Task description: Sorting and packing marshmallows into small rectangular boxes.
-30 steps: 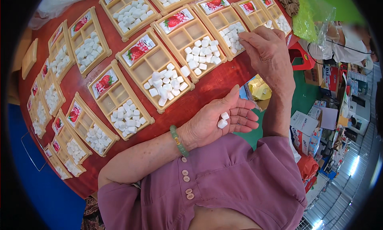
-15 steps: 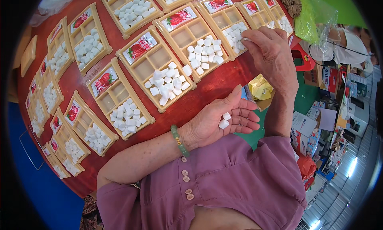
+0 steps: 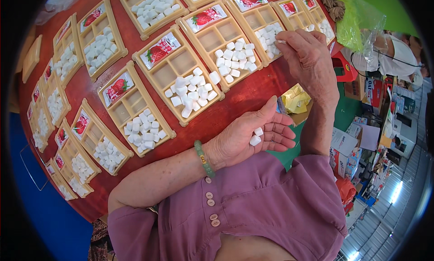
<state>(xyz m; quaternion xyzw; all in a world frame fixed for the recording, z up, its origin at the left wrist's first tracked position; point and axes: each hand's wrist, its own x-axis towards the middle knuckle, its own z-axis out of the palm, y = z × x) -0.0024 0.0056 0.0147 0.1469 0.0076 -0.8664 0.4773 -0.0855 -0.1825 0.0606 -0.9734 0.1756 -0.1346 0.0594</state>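
Observation:
My left hand [image 3: 255,130] is palm up and cupped, fingers loosely spread, holding two small white marshmallows [image 3: 256,137]. My right hand [image 3: 308,57] has thumb and fingers pinched together beside the near end of a beige compartment tray [image 3: 254,19]. A sliver of white, seemingly a marshmallow [image 3: 281,41], shows at those fingertips. Loose marshmallows [image 3: 267,36] lie in that tray's large section, below a strawberry-printed sachet [image 3: 248,0]. To its left, another tray [image 3: 212,37] bears a similar sachet and pile. One marshmallow [image 3: 214,78] sits on the rim between two trays.
Several more filled trays [image 3: 159,73] stand in rows across the red table [image 3: 181,135]. Beyond my right forearm are a red container [image 3: 343,67], a yellow crumpled wrapper [image 3: 296,99] and cardboard boxes [image 3: 344,145]. A clear yellowish plastic bag [image 3: 355,23] lies at the far right.
The trays sit slightly differently in the picture as the view shifts. My right hand stays pinched at the same tray, and the two marshmallows remain on my left palm.

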